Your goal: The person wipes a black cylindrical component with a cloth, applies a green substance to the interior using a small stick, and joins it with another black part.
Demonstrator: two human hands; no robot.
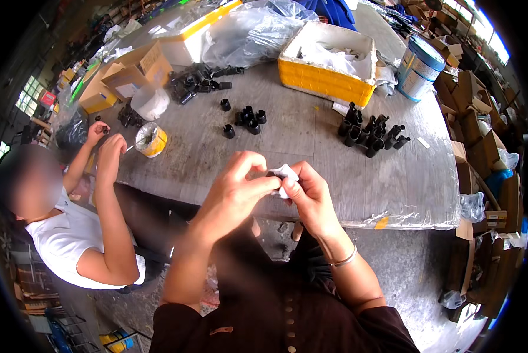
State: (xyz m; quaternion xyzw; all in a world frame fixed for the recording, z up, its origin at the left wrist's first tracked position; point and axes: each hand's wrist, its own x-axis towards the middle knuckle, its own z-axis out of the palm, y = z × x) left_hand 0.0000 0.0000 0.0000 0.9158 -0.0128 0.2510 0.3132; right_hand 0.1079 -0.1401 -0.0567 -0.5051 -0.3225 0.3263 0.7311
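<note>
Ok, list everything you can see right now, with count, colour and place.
Black pipe fittings: a cluster, black, table right of centre.
Small black fittings: about seven, black, table centre.
More black fittings: a heap, black, far left of table.
Foam box: one, yellow sides with white rim, far centre.
Second foam box: one, white and yellow, far left.
Clear plastic bag: one, far centre.
Cardboard boxes: two, brown, far left.
Tin can: one, blue and silver, far right.
Small pot: one, yellow, near the co-worker.
Co-worker: one, white shirt, seated left.
Table: one, grey, plastic-covered.
White piece: one, pinched between both hands.
Left hand: holding it.
Right hand: holding it.
</note>
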